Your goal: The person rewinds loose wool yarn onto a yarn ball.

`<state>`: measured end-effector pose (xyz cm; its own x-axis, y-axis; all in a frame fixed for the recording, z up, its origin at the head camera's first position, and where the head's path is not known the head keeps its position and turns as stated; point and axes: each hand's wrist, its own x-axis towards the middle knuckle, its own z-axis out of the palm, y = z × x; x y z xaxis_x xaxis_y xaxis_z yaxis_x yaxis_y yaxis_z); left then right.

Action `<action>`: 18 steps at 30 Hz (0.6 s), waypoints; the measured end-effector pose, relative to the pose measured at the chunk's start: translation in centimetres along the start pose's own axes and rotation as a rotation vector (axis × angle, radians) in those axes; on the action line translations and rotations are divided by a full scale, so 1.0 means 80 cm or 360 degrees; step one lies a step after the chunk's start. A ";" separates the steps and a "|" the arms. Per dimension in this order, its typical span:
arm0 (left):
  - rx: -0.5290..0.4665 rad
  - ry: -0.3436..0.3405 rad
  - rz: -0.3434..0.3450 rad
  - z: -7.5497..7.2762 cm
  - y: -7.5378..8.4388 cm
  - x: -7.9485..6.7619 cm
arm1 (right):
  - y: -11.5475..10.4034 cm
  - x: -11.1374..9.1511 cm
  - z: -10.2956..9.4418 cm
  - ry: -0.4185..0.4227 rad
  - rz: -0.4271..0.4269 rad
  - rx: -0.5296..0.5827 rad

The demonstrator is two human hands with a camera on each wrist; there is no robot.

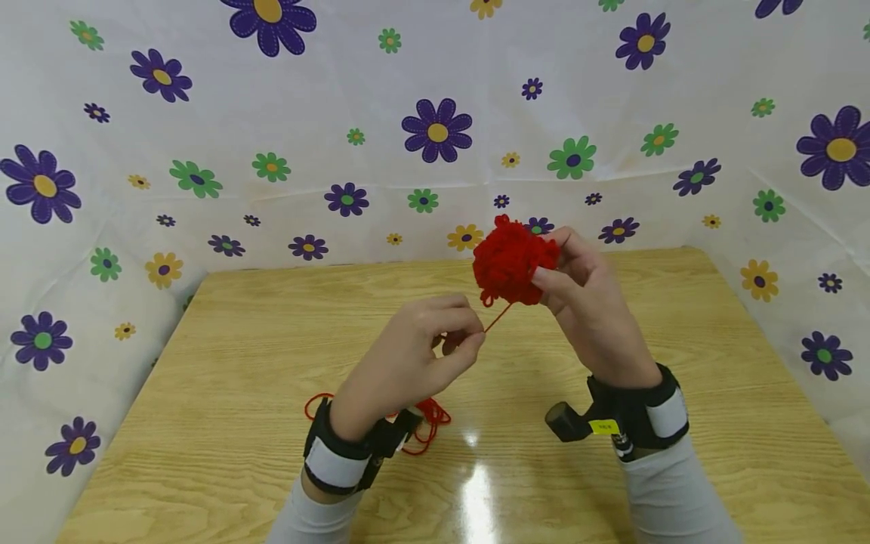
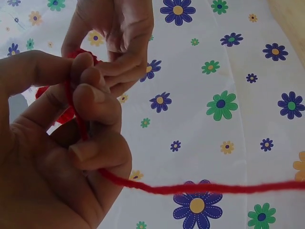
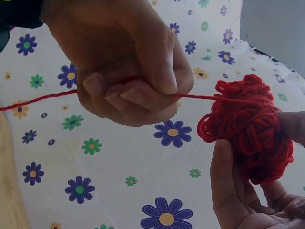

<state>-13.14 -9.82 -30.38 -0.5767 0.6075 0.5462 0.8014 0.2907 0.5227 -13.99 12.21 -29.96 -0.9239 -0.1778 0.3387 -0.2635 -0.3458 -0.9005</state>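
A red ball of yarn (image 1: 508, 261), with small loops sticking out of it, is held up above the table by my right hand (image 1: 594, 310). In the right wrist view the thumb and fingers grip the yarn ball (image 3: 250, 129) from its side and underneath. My left hand (image 1: 421, 347), lower and to the left, pinches the yarn strand (image 1: 498, 317) a short way from the ball. The strand runs taut between hand and ball. In the left wrist view the strand (image 2: 219, 189) passes through the curled fingers and trails off to the right.
Loose red yarn (image 1: 430, 423) lies in loops on the wooden table (image 1: 272, 340), partly hidden behind the left wrist. A white cloth (image 1: 306, 98) with printed flowers hangs behind the table and along its sides. Each wrist wears a black strap (image 1: 639, 408) with a camera.
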 end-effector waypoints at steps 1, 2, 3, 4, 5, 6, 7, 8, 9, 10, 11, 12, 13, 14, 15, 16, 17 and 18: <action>-0.0006 -0.0001 -0.0005 -0.001 -0.002 -0.001 | 0.000 0.000 0.000 -0.0036 0.0017 0.0008; -0.0012 -0.0003 -0.0009 -0.002 -0.004 -0.001 | 0.000 -0.001 0.001 -0.0071 0.0035 0.0007; -0.0018 0.0000 -0.0010 -0.004 -0.006 -0.001 | 0.000 -0.001 0.001 -0.0105 0.0049 0.0001; -0.0024 0.0002 -0.0012 -0.005 -0.007 -0.002 | 0.000 -0.002 0.001 -0.0136 0.0060 -0.0004; -0.0031 0.0005 -0.0017 -0.006 -0.009 -0.002 | 0.000 -0.002 0.002 -0.0167 0.0069 -0.0009; -0.0044 0.0006 -0.0025 -0.007 -0.012 -0.003 | 0.000 -0.003 0.001 -0.0191 0.0079 -0.0019; -0.0054 0.0007 -0.0032 -0.008 -0.013 -0.003 | 0.000 -0.004 0.001 -0.0214 0.0095 -0.0034; -0.0072 0.0003 -0.0041 -0.009 -0.015 -0.003 | 0.000 -0.005 0.001 -0.0243 0.0107 -0.0053; -0.0087 -0.0002 -0.0051 -0.010 -0.018 -0.003 | 0.001 -0.006 0.001 -0.0271 0.0118 -0.0075; -0.0096 -0.0014 -0.0060 -0.010 -0.020 -0.004 | 0.001 -0.008 0.001 -0.0303 0.0132 -0.0104; -0.0104 -0.0028 -0.0069 -0.011 -0.022 -0.004 | 0.001 -0.009 0.001 -0.0342 0.0145 -0.0129; -0.0109 -0.0043 -0.0076 -0.011 -0.024 -0.004 | 0.001 -0.010 0.001 -0.0382 0.0156 -0.0167; -0.0103 -0.0058 -0.0078 -0.012 -0.026 -0.005 | 0.001 -0.011 0.001 -0.0427 0.0168 -0.0199; -0.0090 -0.0069 -0.0084 -0.013 -0.027 -0.006 | 0.001 -0.012 0.001 -0.0475 0.0180 -0.0221; -0.0081 -0.0081 -0.0088 -0.014 -0.029 -0.006 | 0.002 -0.013 0.001 -0.0524 0.0188 -0.0242; -0.0081 -0.0091 -0.0093 -0.015 -0.030 -0.007 | 0.001 -0.013 0.001 -0.0581 0.0189 -0.0269; -0.0076 -0.0097 -0.0103 -0.016 -0.030 -0.008 | 0.001 -0.014 0.002 -0.0640 0.0185 -0.0291; -0.0068 -0.0099 -0.0106 -0.017 -0.032 -0.010 | 0.001 -0.014 0.002 -0.0691 0.0180 -0.0328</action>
<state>-14.95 -12.05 -31.22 -0.6165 0.6330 0.4683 0.7533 0.3009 0.5848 -12.92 12.22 -30.33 -0.7606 -0.5864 0.2784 -0.2579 -0.1205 -0.9586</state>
